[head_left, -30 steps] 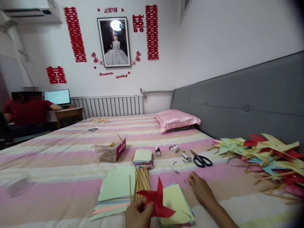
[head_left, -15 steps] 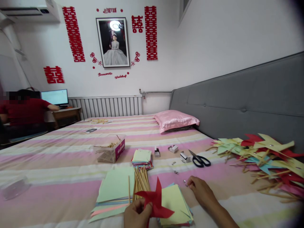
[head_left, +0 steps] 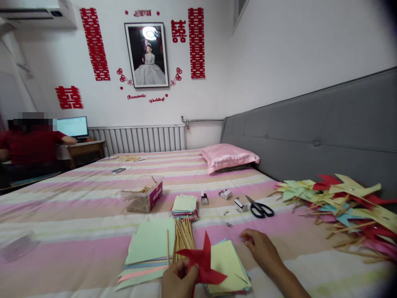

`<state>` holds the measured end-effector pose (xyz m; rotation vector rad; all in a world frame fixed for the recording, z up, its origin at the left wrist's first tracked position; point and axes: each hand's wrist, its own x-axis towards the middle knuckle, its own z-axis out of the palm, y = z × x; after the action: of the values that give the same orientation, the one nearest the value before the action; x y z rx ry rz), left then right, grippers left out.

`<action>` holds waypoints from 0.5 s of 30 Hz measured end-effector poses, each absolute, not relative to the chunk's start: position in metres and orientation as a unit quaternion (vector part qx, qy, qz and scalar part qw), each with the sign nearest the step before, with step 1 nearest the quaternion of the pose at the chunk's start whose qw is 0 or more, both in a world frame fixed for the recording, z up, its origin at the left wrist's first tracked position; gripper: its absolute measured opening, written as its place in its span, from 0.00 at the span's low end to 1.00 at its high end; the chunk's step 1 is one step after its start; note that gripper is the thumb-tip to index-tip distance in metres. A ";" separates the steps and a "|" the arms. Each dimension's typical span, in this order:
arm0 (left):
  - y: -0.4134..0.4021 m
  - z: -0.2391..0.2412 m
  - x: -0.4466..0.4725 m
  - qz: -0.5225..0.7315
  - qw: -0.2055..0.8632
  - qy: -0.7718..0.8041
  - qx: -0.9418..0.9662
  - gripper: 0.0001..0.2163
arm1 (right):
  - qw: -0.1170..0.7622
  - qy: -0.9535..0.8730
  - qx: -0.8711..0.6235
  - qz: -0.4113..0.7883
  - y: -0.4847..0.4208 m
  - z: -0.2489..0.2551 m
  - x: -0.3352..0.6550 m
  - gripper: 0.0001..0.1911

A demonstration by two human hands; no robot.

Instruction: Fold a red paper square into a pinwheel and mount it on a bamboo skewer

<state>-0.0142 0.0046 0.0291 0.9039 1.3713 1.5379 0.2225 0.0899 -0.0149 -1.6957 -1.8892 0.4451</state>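
Note:
My left hand (head_left: 180, 278) is closed, its thumb pressing the middle of a folded red paper pinwheel (head_left: 203, 263). The pinwheel's blades stand out above a stack of pale yellow paper squares (head_left: 228, 265). To the right, my right hand (head_left: 262, 250) is low over the bedspread, its thumb and forefinger pinched at a small shiny thumbtack (head_left: 242, 239). A few more thumbtacks (head_left: 229, 224) lie just beyond its fingertips. Thin wooden sticks (head_left: 184, 236) are bunched behind the pinwheel, beside larger green paper sheets (head_left: 151, 240).
Black-handled scissors (head_left: 261, 210) and several small boxes (head_left: 240, 205) lie ahead. A clear tub (head_left: 144, 196) holds sticks. Finished pinwheels (head_left: 350, 207) are heaped at right by the grey headboard (head_left: 310, 124). A person in red (head_left: 31, 145) sits at a desk, far left.
My right hand has shifted slightly left, its fingertips now over the spot where a loose thumbtack lay. My left hand keeps the red pinwheel in the same place.

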 end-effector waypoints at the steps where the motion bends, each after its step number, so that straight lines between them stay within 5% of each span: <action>1: 0.005 0.029 -0.014 0.616 0.430 0.550 0.363 0.06 | 0.274 -0.704 -0.635 0.164 0.090 -0.015 0.222 0.06; 15: 0.000 0.042 -0.011 0.616 0.434 0.551 0.358 0.06 | 0.258 -0.711 -0.632 0.167 0.095 -0.021 0.221 0.08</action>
<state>-0.0108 -0.0004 0.0416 0.8917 1.3708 1.5348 0.2214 0.0948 -0.0210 -1.7133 -1.9287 0.4540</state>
